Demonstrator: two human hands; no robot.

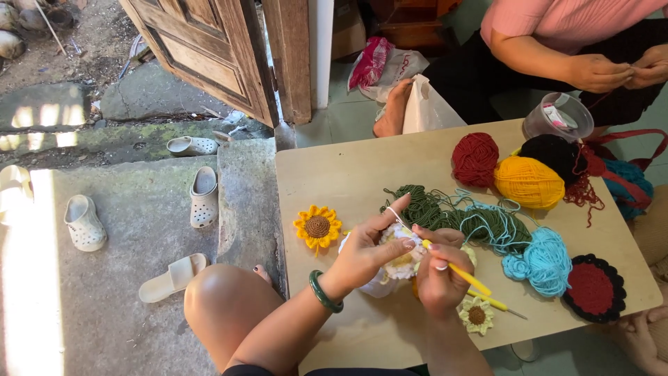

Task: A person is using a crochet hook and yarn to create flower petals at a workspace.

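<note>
On the pale wooden tabletop, near its front edge, the left hand is closed around a small cream and pale-yellow crocheted piece, with a white strand running over the raised forefinger. The right hand is clamped on a yellow-handled crochet hook, its tip at the piece. A green bangle circles the left wrist.

One second yellow-handled hook lies just right of the hands. Two finished crocheted flowers are on the tabletop: one orange-yellow sunflower with a brown centre towards the left edge, and one smaller pale flower with a brown centre by the front edge. One round red crocheted mat with a black scalloped border sits at the front right corner.

Yarn counts: one dark red ball, one yellow ball and one black ball near the far edge; one loose dark green heap, and one light blue bundle towards the right edge. One clear plastic tub stands at the far right corner.

Another person in a pink top has both hands together beyond the far edge.

On the stone floor to the left lie four pale clogs and one beige slide sandal.
</note>
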